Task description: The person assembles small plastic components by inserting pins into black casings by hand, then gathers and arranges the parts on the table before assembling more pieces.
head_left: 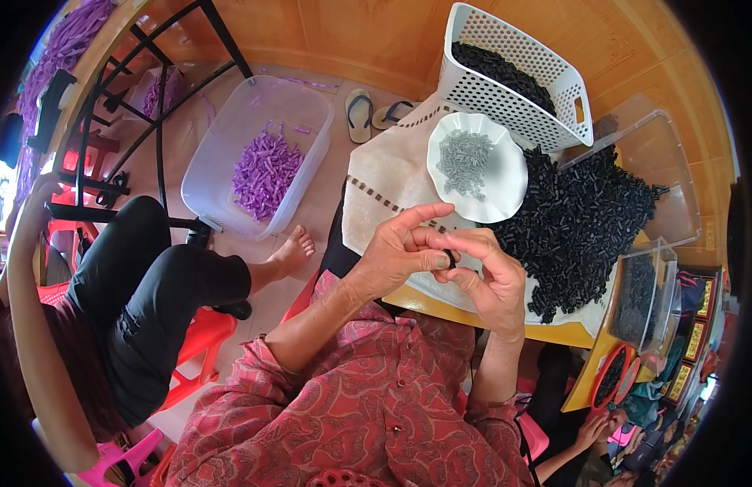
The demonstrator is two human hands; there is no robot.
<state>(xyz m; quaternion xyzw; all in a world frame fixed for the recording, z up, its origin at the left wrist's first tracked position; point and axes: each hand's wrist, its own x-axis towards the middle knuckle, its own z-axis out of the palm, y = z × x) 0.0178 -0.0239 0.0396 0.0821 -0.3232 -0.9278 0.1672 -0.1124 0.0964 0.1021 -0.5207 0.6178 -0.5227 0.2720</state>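
Orange-brown wall panels point(352, 40) are set behind a yellow desk point(555, 333), which is largely covered by a pale cloth point(380, 191). Over its near edge, a small black piece point(450, 258) is pinched between the fingertips of the left hand point(396, 253) and the right hand point(491, 280); the thumbs are brought close together and the left index finger is held out straight. For good work, it is probably best that the piece be steadied by one hand while only light, even pressure is applied by the other, so that nothing so small is bent or dropped. Its ends are best kept uncovered, so that alignment can be checked, and the hands kept over the desk.

Most of the held piece is hidden by the fingers; only a dark, slightly shiny bit is shown, and whether a second part is joined to it cannot be told. To its right, short, glossy black pieces are piled in a broad heap point(555, 243). Small translucent grey pieces point(465, 162) are gathered in a white scalloped dish point(508, 183) beside the heap.
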